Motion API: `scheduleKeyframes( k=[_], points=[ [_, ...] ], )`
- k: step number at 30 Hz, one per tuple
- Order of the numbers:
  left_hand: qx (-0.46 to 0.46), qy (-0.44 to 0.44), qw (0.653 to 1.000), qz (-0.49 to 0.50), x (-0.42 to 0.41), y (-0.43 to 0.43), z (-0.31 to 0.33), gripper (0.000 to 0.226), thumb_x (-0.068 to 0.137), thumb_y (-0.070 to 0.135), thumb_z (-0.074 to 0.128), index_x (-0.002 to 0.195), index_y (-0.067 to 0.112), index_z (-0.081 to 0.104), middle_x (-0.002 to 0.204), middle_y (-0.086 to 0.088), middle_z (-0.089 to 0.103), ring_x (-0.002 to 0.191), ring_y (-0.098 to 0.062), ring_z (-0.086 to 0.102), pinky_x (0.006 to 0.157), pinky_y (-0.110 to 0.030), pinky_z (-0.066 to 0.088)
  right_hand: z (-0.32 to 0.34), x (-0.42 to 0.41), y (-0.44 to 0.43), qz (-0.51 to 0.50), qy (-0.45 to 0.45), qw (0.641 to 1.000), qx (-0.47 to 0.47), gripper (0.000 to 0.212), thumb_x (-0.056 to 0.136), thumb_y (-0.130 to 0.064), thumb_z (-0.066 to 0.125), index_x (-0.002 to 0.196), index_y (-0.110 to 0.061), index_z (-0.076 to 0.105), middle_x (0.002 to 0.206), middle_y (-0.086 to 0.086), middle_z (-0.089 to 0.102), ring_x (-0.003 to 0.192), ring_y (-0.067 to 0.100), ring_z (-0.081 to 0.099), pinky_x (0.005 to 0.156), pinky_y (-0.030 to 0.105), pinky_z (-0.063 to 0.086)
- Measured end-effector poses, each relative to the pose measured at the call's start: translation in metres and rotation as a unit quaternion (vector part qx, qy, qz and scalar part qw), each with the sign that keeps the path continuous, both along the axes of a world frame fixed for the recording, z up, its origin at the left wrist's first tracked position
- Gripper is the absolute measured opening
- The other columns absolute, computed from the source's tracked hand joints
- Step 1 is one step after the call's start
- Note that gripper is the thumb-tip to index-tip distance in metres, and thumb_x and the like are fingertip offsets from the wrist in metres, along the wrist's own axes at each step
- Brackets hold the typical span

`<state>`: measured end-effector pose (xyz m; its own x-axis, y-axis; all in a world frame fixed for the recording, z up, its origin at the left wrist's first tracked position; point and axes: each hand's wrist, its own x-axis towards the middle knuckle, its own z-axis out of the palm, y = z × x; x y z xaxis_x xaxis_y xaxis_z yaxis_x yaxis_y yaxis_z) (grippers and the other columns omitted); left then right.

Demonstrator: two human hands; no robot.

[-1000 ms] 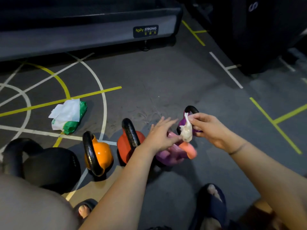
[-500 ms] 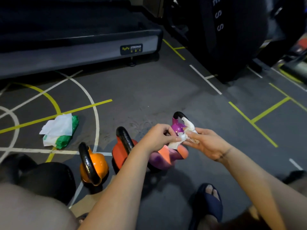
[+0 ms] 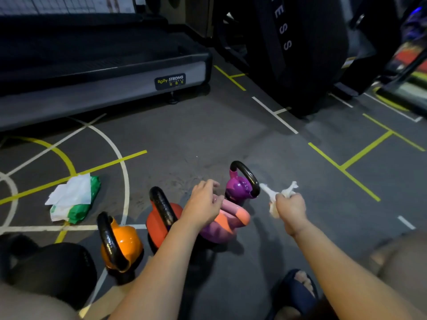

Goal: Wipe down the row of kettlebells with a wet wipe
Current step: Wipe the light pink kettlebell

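Down on the dark grey gym floor (image 3: 184, 139), the right hand (image 3: 291, 210) is clenched round a crumpled white wet wipe (image 3: 286, 192), held just right of the small glossy purple kettlebell (image 3: 238, 188) with the black handle. The left hand (image 3: 203, 202) hangs loosely curled, grasping nothing, over the pink-and-coral kettlebell (image 3: 221, 225); whether it touches, I cannot tell. Leftward the row runs on: a red kettlebell (image 3: 159, 219), an orange kettlebell (image 3: 127, 243), a big black kettlebell (image 3: 53, 266). A green wipe packet (image 3: 76, 202) lies beyond them, before a grey treadmill (image 3: 104, 72).
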<state>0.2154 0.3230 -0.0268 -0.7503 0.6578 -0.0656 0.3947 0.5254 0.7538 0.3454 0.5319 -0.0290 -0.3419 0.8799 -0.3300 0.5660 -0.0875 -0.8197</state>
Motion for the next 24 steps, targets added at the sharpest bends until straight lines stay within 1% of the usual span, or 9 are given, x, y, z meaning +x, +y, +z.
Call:
scheduleKeyframes(
  k=[3, 6, 8, 11, 13, 15, 19, 22, 24],
  points=[
    [-0.05, 0.016, 0.998, -0.017, 0.0, 0.007, -0.006, 0.045, 0.098, 0.02, 0.053, 0.142, 0.018, 0.047, 0.142, -0.002, 0.048, 0.136, -0.022, 0.039, 0.112, -0.04, 0.036, -0.031, 0.013, -0.004, 0.076, -0.09, 0.989, 0.087, 0.018, 0.084, -0.022, 0.059, 0.097, -0.009, 0.058, 0.089, 0.01, 0.064, 0.084, 0.031, 0.059, 0.076, 0.036, 0.046],
    [-0.119, 0.044, 0.99, -0.057, -0.006, 0.015, -0.013, 0.056, 0.096, 0.017, 0.049, 0.151, 0.023, 0.038, 0.156, 0.0, 0.04, 0.147, -0.02, 0.031, 0.121, -0.045, 0.022, -0.053, 0.018, -0.041, 0.221, -0.105, 0.969, 0.016, 0.013, 0.084, -0.015, 0.061, 0.09, -0.015, 0.049, 0.081, 0.004, 0.06, 0.075, 0.024, 0.057, 0.065, 0.034, 0.045],
    [-0.15, 0.038, 0.983, -0.095, -0.01, 0.018, -0.019, 0.063, 0.095, 0.015, 0.05, 0.155, 0.023, 0.033, 0.163, 0.001, 0.032, 0.153, -0.018, 0.019, 0.125, -0.048, 0.007, -0.057, 0.024, -0.062, 0.217, -0.051, 0.973, -0.065, 0.015, 0.087, -0.007, 0.06, 0.094, -0.013, 0.048, 0.077, 0.003, 0.057, 0.066, 0.016, 0.054, 0.059, 0.028, 0.046],
    [-0.184, 0.052, 0.972, -0.135, -0.014, 0.018, -0.031, 0.071, 0.09, 0.011, 0.052, 0.157, 0.023, 0.031, 0.164, 0.004, 0.028, 0.155, -0.016, 0.01, 0.125, -0.048, -0.003, -0.057, 0.03, -0.07, 0.184, 0.049, 0.969, -0.16, 0.015, 0.083, -0.018, 0.055, 0.092, -0.009, 0.048, 0.074, 0.013, 0.061, 0.06, 0.02, 0.058, 0.056, 0.029, 0.048],
    [-0.186, 0.058, 0.971, -0.137, -0.012, 0.019, -0.037, 0.073, 0.087, 0.009, 0.052, 0.155, 0.024, 0.033, 0.16, 0.006, 0.029, 0.155, -0.016, 0.004, 0.124, -0.05, -0.009, -0.057, 0.032, -0.064, 0.172, 0.067, 0.972, -0.144, 0.015, 0.07, -0.019, 0.053, 0.081, -0.008, 0.053, 0.067, 0.007, 0.062, 0.058, 0.016, 0.056, 0.058, 0.028, 0.044],
    [-0.2, 0.051, 0.969, -0.133, -0.008, 0.024, -0.039, 0.073, 0.085, 0.01, 0.052, 0.153, 0.025, 0.032, 0.156, 0.004, 0.027, 0.154, -0.017, -0.002, 0.122, -0.053, -0.015, -0.062, 0.035, -0.057, 0.178, 0.04, 0.979, -0.088, 0.004, 0.077, -0.01, 0.058, 0.073, -0.01, 0.056, 0.063, -0.003, 0.056, 0.057, 0.006, 0.05, 0.06, 0.025, 0.041],
    [-0.215, 0.039, 0.968, -0.122, -0.004, 0.032, -0.037, 0.067, 0.084, 0.014, 0.052, 0.148, 0.027, 0.035, 0.148, 0.0, 0.026, 0.154, -0.02, -0.006, 0.118, -0.054, -0.022, -0.081, 0.041, -0.049, 0.198, 0.061, 0.977, -0.056, 0.028, 0.084, 0.019, 0.063, 0.089, -0.006, 0.052, 0.074, 0.002, 0.068, 0.068, 0.004, 0.066, 0.071, 0.021, 0.052],
    [-0.208, 0.029, 0.971, -0.112, -0.004, 0.032, -0.037, 0.065, 0.083, 0.015, 0.052, 0.144, 0.029, 0.037, 0.147, 0.001, 0.025, 0.153, -0.02, -0.006, 0.119, -0.054, -0.022, -0.091, 0.037, -0.047, 0.189, 0.101, 0.974, -0.075, 0.054, 0.077, 0.011, 0.074, 0.119, -0.016, 0.055, 0.089, 0.006, 0.075, 0.081, 0.012, 0.07, 0.082, 0.028, 0.056],
    [-0.2, 0.026, 0.974, -0.108, -0.004, 0.033, -0.04, 0.064, 0.081, 0.015, 0.053, 0.142, 0.03, 0.038, 0.146, 0.002, 0.024, 0.152, -0.02, -0.004, 0.119, -0.055, -0.021, -0.087, 0.03, -0.053, 0.181, 0.11, 0.976, -0.054, 0.057, 0.071, 0.004, 0.077, 0.123, -0.015, 0.061, 0.088, 0.004, 0.076, 0.08, 0.01, 0.068, 0.077, 0.022, 0.055]
  ],
)
